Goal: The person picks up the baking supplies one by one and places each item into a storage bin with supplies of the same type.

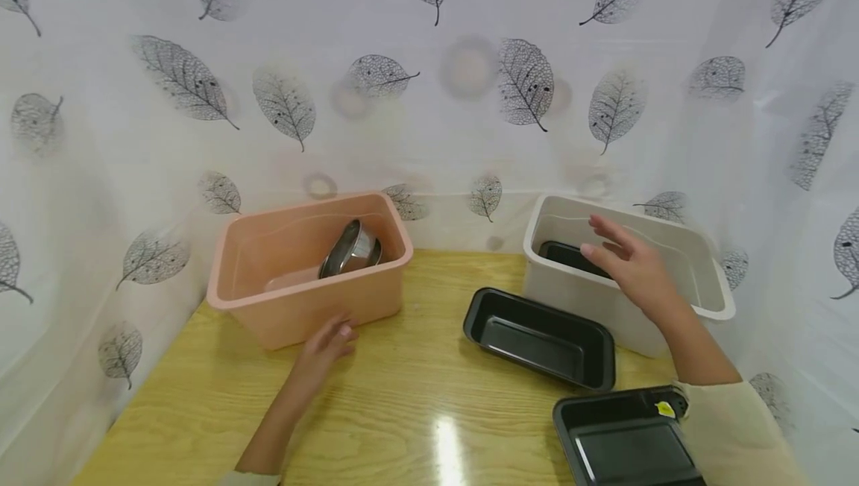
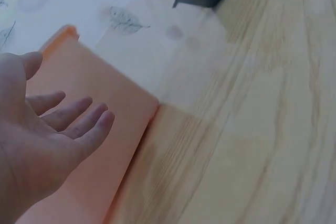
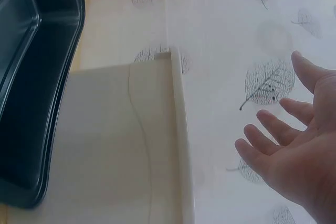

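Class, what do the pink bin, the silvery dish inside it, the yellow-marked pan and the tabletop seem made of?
Pink bin: likely plastic, satin; smooth, moulded-looking walls.
Silvery dish: probably polished metal; bright reflections.
Yellow-marked pan: perhaps coated metal; dark, soft sheen.
Tabletop: wood or wood-look laminate, glossy; grain and glare show.

Head: evenly brt | glare streak, near tbl (image 1: 436, 367) | L wrist: dimmer, soft
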The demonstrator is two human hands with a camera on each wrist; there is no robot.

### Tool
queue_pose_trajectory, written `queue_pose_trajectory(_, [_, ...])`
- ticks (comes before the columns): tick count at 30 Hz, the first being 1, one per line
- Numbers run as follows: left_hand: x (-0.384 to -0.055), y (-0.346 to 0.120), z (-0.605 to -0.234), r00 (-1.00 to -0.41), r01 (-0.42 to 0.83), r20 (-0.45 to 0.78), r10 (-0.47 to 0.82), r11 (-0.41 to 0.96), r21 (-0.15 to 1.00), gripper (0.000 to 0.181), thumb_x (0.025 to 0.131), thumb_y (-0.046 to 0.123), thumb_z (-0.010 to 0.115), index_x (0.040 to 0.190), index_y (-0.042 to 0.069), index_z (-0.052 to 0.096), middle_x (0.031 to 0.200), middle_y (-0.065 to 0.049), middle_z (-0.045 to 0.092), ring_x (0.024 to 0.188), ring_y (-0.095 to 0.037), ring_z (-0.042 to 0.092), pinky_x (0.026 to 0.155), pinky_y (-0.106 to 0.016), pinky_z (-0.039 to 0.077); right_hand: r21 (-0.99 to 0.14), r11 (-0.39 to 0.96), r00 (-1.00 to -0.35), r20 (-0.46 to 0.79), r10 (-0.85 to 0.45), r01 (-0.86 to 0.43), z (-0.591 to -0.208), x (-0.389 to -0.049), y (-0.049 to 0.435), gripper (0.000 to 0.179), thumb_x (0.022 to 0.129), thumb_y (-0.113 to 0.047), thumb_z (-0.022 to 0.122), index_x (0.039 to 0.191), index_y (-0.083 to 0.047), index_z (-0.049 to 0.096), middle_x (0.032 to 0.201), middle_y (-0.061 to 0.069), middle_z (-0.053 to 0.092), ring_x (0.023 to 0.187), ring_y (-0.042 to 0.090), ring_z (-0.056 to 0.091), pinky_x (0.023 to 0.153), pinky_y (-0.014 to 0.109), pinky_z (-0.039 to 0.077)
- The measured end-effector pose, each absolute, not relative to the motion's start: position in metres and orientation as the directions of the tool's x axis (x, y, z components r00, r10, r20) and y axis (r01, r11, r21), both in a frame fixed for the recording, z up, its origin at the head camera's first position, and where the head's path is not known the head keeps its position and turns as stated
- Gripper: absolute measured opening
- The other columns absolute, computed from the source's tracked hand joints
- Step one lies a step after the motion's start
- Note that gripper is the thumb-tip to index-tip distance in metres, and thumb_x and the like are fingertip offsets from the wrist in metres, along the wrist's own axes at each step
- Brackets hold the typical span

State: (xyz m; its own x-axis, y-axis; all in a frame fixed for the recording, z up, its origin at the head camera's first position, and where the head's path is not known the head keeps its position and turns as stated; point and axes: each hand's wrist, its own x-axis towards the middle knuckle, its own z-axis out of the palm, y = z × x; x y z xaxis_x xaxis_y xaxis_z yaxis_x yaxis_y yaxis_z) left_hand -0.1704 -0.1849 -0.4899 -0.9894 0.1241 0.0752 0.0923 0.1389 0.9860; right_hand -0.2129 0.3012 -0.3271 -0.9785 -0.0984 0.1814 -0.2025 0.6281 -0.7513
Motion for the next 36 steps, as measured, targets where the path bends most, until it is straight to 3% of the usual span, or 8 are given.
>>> queue_pose_trajectory(4, [-0.18, -0.168, -0.489, -0.984, 0.091, 0.073, 0.16, 0.102, 0.991, 0.052, 0.108, 0.024, 0.048, 0.152, -0.002, 0.037, 0.148, -0.028, 0.048, 0.13, -0.043, 0.052, 0.103, -0.042, 0.051, -0.73, 0.657, -0.979, 0.193, -0.068, -0.189, -0.327, -0.207, 0.317, 0.069, 0.102, -0.04, 0.059, 0.161, -0.022, 0.028, 0.163, 0.012, 0.034, 0.145, 0.042, 0.036, 0.106, 0.02, 0.044])
queue_pose_trajectory(6, [-0.185, -0.16, -0.489, -0.983, 0.086, 0.071, 0.172, 0.084, 0.993, 0.053, 0.108, 0.022, 0.049, 0.152, -0.003, 0.037, 0.148, -0.029, 0.047, 0.131, -0.045, 0.05, 0.103, -0.044, 0.051, -0.722, 0.666, -0.978, 0.198, -0.06, -0.187, -0.327, -0.203, 0.326, 0.068, 0.102, -0.04, 0.058, 0.161, -0.023, 0.028, 0.164, 0.012, 0.033, 0.146, 0.043, 0.034, 0.105, 0.014, 0.04])
queue_pose_trajectory(10, [-0.193, -0.145, -0.49, -0.977, 0.087, 0.079, 0.198, 0.031, 0.996, 0.052, 0.107, 0.016, 0.05, 0.151, -0.006, 0.037, 0.147, -0.033, 0.046, 0.132, -0.05, 0.047, 0.103, -0.049, 0.05, -0.735, 0.658, -0.983, 0.179, -0.044, -0.163, -0.33, -0.195, 0.343, 0.067, 0.104, -0.039, 0.055, 0.162, -0.029, 0.024, 0.166, 0.011, 0.028, 0.147, 0.047, 0.027, 0.117, 0.046, 0.037])
queue_pose_trajectory(13, [-0.199, -0.134, -0.491, -0.968, 0.094, 0.09, 0.233, 0.007, 0.996, 0.051, 0.106, 0.014, 0.051, 0.151, -0.006, 0.037, 0.147, -0.034, 0.045, 0.131, -0.052, 0.047, 0.104, -0.051, 0.049, -0.733, 0.671, -0.988, 0.156, 0.0, -0.116, -0.333, -0.189, 0.355, 0.066, 0.104, -0.042, 0.054, 0.161, -0.034, 0.022, 0.167, 0.009, 0.026, 0.147, 0.049, 0.027, 0.105, 0.073, 0.032])
queue_pose_trajectory(19, [-0.211, -0.116, -0.496, -0.954, 0.077, 0.071, 0.293, 0.008, 0.997, 0.05, 0.106, 0.017, 0.052, 0.153, 0.004, 0.04, 0.145, -0.03, 0.049, 0.13, -0.047, 0.05, 0.104, -0.048, 0.05, -0.718, 0.693, -0.987, 0.148, 0.066, -0.061, -0.34, -0.179, 0.377, 0.067, 0.103, -0.046, 0.053, 0.161, -0.037, 0.021, 0.168, 0.006, 0.023, 0.146, 0.053, 0.024, 0.101, 0.078, 0.029])
queue_pose_trajectory(24, [-0.221, -0.098, -0.498, -0.93, 0.085, 0.079, 0.359, 0.001, 0.996, 0.051, 0.107, 0.016, 0.05, 0.153, 0.001, 0.036, 0.147, -0.033, 0.045, 0.133, -0.05, 0.046, 0.106, -0.047, 0.049, -0.725, 0.689, -0.987, 0.104, 0.122, 0.009, -0.344, -0.173, 0.393, 0.068, 0.103, -0.048, 0.051, 0.161, -0.039, 0.016, 0.169, 0.012, 0.015, 0.146, 0.055, 0.019, 0.098, 0.081, 0.029])
queue_pose_trajectory(29, [-0.232, -0.079, -0.506, -0.924, 0.086, 0.071, 0.376, 0.023, 0.996, 0.053, 0.106, 0.016, 0.053, 0.154, 0.001, 0.036, 0.148, -0.032, 0.045, 0.132, -0.049, 0.049, 0.105, -0.047, 0.049, -0.726, 0.686, -0.982, 0.087, 0.168, 0.054, -0.35, -0.168, 0.411, 0.069, 0.103, -0.049, 0.051, 0.161, -0.04, 0.015, 0.17, 0.007, 0.011, 0.146, 0.057, 0.016, 0.097, 0.082, 0.028])
queue_pose_trajectory(36, [-0.243, -0.057, -0.52, -0.914, 0.056, 0.027, 0.404, 0.061, 0.997, 0.055, 0.106, 0.019, 0.053, 0.156, 0.006, 0.036, 0.15, -0.025, 0.047, 0.129, -0.042, 0.055, 0.104, -0.047, 0.05, -0.718, 0.689, -0.967, 0.099, 0.234, 0.093, -0.362, -0.162, 0.432, 0.073, 0.103, -0.048, 0.05, 0.163, -0.03, 0.013, 0.168, 0.018, 0.006, 0.143, 0.063, 0.013, 0.095, 0.083, 0.027])
